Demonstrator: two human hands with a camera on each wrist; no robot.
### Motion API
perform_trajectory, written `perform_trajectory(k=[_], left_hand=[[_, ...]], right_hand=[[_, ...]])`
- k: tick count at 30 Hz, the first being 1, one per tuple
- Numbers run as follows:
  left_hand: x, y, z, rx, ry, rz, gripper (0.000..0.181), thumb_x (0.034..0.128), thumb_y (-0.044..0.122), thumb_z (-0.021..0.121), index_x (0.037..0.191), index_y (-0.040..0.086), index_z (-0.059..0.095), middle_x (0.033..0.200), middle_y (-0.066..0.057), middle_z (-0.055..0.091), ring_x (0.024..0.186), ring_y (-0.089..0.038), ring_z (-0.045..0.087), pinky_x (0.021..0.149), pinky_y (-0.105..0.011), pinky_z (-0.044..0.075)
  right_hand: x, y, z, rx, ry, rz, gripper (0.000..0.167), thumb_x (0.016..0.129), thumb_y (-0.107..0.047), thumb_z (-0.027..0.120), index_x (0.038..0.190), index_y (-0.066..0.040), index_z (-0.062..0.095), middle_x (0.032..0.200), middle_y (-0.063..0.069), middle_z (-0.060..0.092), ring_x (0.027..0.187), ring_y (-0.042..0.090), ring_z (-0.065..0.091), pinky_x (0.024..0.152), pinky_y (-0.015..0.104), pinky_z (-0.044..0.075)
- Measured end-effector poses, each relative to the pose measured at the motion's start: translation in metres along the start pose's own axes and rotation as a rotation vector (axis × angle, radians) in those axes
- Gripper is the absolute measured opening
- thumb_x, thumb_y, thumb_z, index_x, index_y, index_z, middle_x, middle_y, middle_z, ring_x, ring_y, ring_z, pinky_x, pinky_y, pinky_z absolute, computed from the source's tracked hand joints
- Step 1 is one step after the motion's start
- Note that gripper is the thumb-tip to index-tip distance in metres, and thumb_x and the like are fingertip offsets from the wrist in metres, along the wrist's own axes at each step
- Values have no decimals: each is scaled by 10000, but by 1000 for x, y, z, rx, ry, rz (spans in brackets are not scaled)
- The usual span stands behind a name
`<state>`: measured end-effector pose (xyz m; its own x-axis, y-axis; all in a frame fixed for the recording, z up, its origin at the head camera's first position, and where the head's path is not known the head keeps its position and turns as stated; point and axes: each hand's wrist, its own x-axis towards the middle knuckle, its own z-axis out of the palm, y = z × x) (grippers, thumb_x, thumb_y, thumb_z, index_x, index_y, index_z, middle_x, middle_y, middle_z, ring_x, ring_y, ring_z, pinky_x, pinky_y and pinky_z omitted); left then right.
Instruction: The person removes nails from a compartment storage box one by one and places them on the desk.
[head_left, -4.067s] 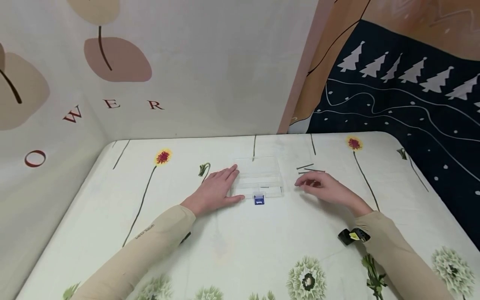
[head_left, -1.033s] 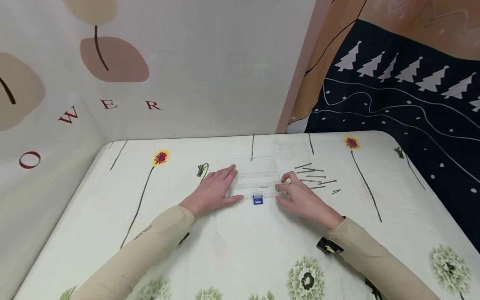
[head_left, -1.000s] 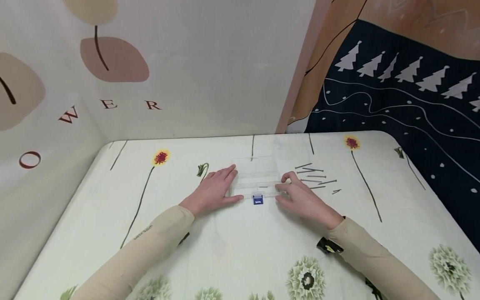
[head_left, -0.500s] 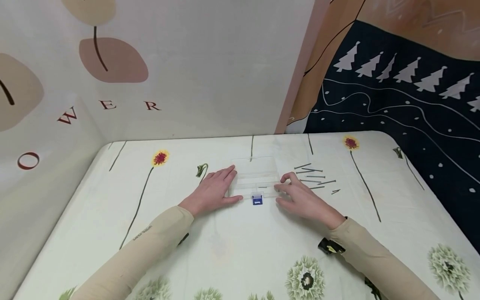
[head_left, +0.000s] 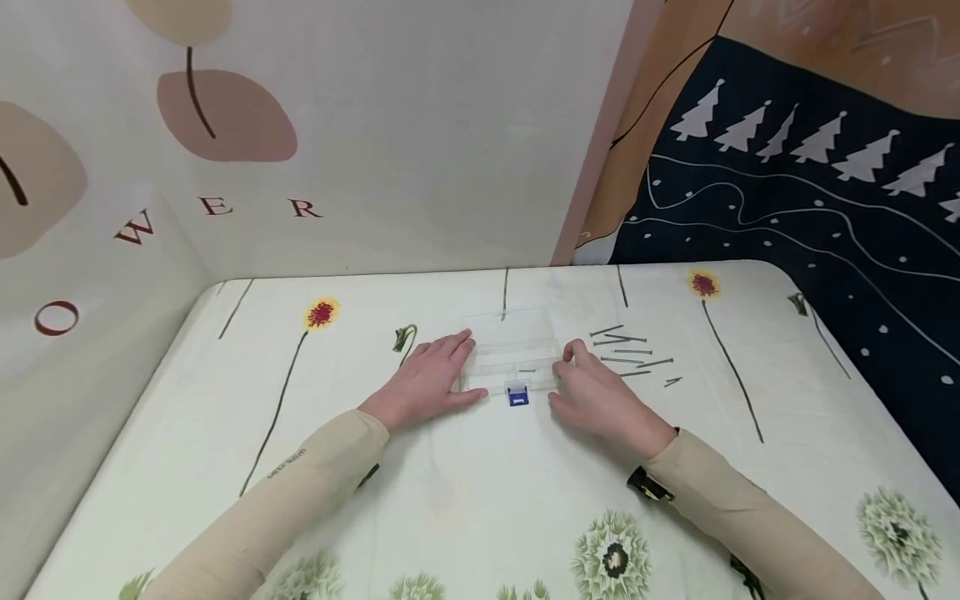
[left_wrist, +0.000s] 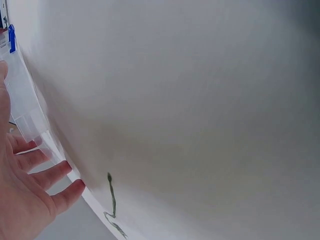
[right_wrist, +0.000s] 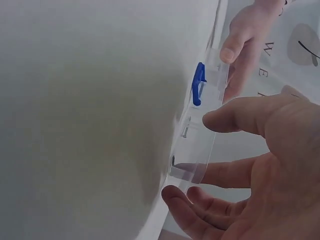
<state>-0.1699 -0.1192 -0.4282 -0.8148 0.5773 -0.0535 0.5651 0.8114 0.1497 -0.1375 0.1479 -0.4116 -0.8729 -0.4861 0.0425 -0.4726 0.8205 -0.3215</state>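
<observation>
A clear plastic compartment box (head_left: 504, 354) with a blue latch (head_left: 518, 395) lies with its lid raised at the back. Small nails are in its front compartments, one nail (head_left: 527, 370) near the latch and one dark nail (right_wrist: 173, 161) in the corner. My left hand (head_left: 426, 377) rests against the box's left side, fingers stretched, thumb by the front corner. My right hand (head_left: 600, 393) is at the right front corner. In the right wrist view one finger reaches into the corner compartment by the dark nail, with the thumb apart from it; nothing is visibly held.
Several long nails (head_left: 628, 352) lie loose on the table behind my right hand. Two short nails (head_left: 672, 382) lie farther right. A white flowered cloth (head_left: 442, 517) covers the table, and patterned fabric (head_left: 420, 167) hangs behind it.
My right hand has come from the loose nails leftward to the box's right front corner, and over the last half second its fingers shifted slightly. My left hand has stayed at the box's left side.
</observation>
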Motion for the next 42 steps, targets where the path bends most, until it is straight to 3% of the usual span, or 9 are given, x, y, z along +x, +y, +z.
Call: perform_trajectory(k=[9,16,22,24,30,32,35,38,42], left_hand=[[1,0,-3,0,-8,3,839,910,614,513,1455,-7,368,1521,-172,319,1350,-344,354,1051,-536,327],[0,0,-4,4,25,-2,815,896,608,542,1421,-1,412,1480,-172,376,1318,-344,395,1026,-531,354],[-1,7,0,68,81,21,802,817,707,548,1238,24,527,1232,-132,504,1122,-301,480,908,-487,422],[-1,9,1,105,91,30,819,793,757,521,1194,43,537,1165,-111,503,1067,-282,469,875,-469,424],[-1,11,2,141,122,30,807,751,787,538,1128,73,546,1068,-81,489,995,-258,446,821,-440,411],[-1,10,1,123,121,29,780,758,771,546,1118,80,539,1049,-73,472,978,-251,430,810,-424,401],[-1,10,2,99,122,35,744,771,746,553,1112,85,527,1033,-62,448,958,-241,410,793,-402,388],[0,9,3,86,121,44,733,777,733,558,1116,83,526,1032,-58,439,948,-236,399,792,-391,382],[0,9,3,85,116,50,743,774,725,571,1132,76,527,1047,-64,444,961,-243,401,806,-400,385]], right_hand=[[0,3,-1,53,-19,70,354,863,-214,656,1143,3,656,1179,175,464,735,198,496,569,286,422],[-2,1,-4,71,23,46,296,886,-185,645,1113,4,662,1186,189,506,641,150,496,561,278,435],[-1,-4,-3,81,55,46,289,888,-146,627,1064,82,648,1234,242,505,476,119,423,476,254,405],[-1,-4,-2,85,66,50,304,888,-140,624,1072,102,642,1251,254,503,500,136,456,510,267,432],[2,-4,3,166,94,88,340,887,-138,621,1133,94,647,1310,263,477,774,238,611,729,367,516],[4,-4,4,192,95,113,283,877,-138,618,1051,80,669,1300,275,471,710,224,588,686,363,512],[7,-7,4,207,89,161,187,864,-156,613,804,19,643,1252,299,479,637,212,534,579,334,477],[10,-10,2,210,60,212,250,857,-192,600,659,-54,538,1231,310,478,672,240,539,544,317,452],[13,-11,-1,267,6,288,239,854,-226,581,798,-1,641,1294,273,432,820,278,584,653,346,485]])
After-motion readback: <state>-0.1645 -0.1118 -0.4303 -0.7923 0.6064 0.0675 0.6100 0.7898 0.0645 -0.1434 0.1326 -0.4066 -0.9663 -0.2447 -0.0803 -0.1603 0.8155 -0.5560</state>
